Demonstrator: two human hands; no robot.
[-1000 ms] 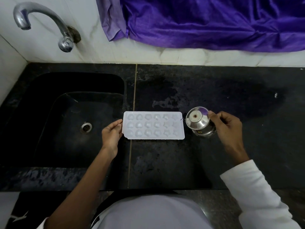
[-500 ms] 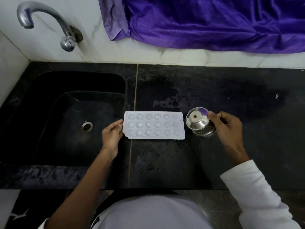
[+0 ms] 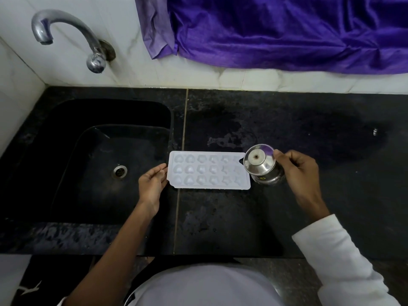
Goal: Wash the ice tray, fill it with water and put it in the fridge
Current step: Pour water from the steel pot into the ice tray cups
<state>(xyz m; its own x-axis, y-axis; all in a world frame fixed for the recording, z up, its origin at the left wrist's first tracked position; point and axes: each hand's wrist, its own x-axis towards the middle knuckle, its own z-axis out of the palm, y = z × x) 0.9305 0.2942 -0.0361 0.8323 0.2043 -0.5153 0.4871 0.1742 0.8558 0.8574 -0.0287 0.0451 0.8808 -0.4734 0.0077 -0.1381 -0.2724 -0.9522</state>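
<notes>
A white ice tray (image 3: 208, 170) with several shaped cells lies flat on the black counter (image 3: 287, 206), just right of the sink. My left hand (image 3: 152, 184) holds the tray's left edge. My right hand (image 3: 298, 171) grips a small steel pot (image 3: 262, 166), which is tilted with its mouth toward the tray's right end and overlaps that corner. No water stream is visible.
A black sink (image 3: 92, 164) with a drain (image 3: 119, 171) lies at the left. A chrome tap (image 3: 72, 36) juts from the white tiled wall above it. Purple cloth (image 3: 276, 29) hangs over the back wall. The counter shows wet patches.
The steel pot has shifted slightly left, over the tray's right corner. My left hand stays on the tray's edge.
</notes>
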